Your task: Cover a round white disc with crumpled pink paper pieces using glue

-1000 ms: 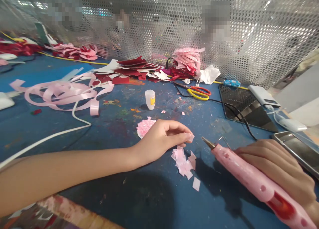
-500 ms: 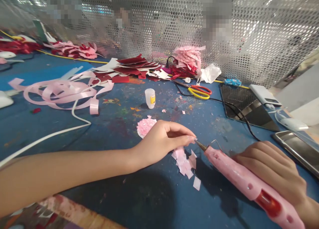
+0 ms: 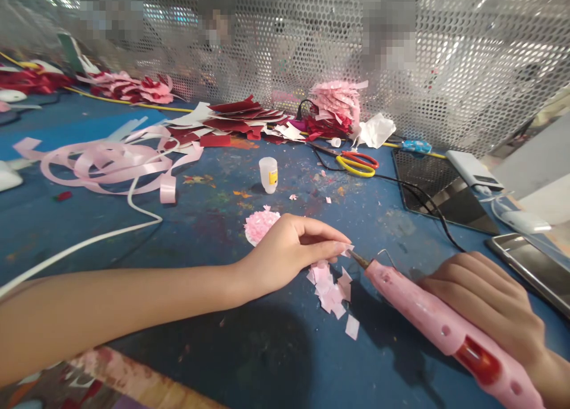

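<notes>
Left hand (image 3: 291, 249) pinches small pale-pink ribbon-like square (image 3: 347, 251), fingertips closed. Right hand (image 3: 485, 296) grips long pink tool with metal tip (image 3: 418, 308), tip at square's 4 o'clock. Loose pale-pink squares (image 3: 329, 290) at 7 o'clock. Risk: little square protrudes, so a slight tool slip could catch skin or dislodge it.

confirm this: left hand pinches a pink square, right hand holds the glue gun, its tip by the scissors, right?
No: in the head view, the tip of the glue gun is at the pink square, not by the scissors. The left hand pinches that square; the right hand holds the glue gun.
</notes>
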Demonstrator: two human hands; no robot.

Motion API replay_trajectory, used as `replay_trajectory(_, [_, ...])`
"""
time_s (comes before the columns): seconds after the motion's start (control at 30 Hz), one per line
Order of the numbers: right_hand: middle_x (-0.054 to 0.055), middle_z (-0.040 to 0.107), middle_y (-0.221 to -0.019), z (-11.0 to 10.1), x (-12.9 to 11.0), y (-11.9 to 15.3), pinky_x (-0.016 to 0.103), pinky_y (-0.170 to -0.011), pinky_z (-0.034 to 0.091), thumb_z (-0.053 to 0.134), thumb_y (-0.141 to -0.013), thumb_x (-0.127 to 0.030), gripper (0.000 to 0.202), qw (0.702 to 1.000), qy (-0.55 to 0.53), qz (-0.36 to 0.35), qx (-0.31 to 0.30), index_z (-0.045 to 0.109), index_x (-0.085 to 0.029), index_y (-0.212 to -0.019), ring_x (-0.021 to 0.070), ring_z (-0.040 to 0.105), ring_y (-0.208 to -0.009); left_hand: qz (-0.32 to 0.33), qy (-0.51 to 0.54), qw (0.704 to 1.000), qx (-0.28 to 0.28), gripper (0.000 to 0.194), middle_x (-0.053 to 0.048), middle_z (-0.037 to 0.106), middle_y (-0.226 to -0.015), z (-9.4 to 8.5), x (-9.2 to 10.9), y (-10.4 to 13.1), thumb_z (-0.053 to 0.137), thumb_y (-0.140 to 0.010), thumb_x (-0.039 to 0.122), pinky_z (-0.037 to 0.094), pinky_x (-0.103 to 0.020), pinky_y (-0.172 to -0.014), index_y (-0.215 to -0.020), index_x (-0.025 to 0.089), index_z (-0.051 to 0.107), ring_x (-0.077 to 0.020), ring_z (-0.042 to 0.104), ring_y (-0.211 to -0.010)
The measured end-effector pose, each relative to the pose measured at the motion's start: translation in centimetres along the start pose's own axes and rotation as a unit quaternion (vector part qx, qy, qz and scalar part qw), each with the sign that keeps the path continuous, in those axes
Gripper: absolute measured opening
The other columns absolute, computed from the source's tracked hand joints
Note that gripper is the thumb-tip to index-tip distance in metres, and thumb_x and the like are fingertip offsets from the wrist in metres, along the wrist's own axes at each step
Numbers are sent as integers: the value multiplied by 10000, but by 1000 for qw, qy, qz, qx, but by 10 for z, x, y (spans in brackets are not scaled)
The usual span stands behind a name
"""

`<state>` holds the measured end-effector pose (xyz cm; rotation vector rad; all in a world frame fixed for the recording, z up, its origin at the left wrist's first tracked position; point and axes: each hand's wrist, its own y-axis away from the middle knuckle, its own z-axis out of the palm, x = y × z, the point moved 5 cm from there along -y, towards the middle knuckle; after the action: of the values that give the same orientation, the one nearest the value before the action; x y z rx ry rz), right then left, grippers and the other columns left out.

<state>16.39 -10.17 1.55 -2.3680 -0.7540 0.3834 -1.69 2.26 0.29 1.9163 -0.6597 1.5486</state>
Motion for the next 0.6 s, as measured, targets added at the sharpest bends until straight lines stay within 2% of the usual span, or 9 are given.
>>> replay_trajectory(0.13, [44, 564, -665, 1, -1, 1, 335, -551, 349, 435, -862, -94, 168, 1000, 5, 2, -7, 578, -180, -863, 167, 504, -609, 5, -1, 1000, -1, 175, -1, 651, -642, 0, 0, 0, 653, -770, 292, 414, -171, -530, -877, 181, 735, -84, 537, -574])
replay_trajectory(0.33, [29, 537, -641, 3, 0, 1, 368, -564, 350, 400, -802, 6, 304, 997, -9, 80, 1, 560, -249, -839, 189, 493, -599, 10, -2, 1000, -4, 164, 2, 647, -633, 0, 0, -1, 651, -771, 282, 415, -172, -527, -868, 179, 733, -79, 530, -558])
replay_trajectory(0.5, [24, 510, -620, 3, 1, 2, 359, -564, 348, 397, -804, 2, 296, 997, -4, 79, 2, 553, -249, -815, 184, 480, -594, 12, 6, 1000, -6, 140, 14, 636, -623, 1, 0, -1, 653, -773, 269, 406, -154, -520, -849, 179, 729, -66, 527, -557])
replay_trajectory(0.6, [24, 512, -632, 2, 1, 1, 339, -568, 351, 435, -823, -42, 216, 999, 2, 39, -6, 551, -222, -794, 169, 481, -603, 11, 11, 1000, -8, 129, 19, 629, -618, 1, 1, -1, 653, -776, 261, 403, -146, -516, -840, 177, 726, -60, 525, -556])
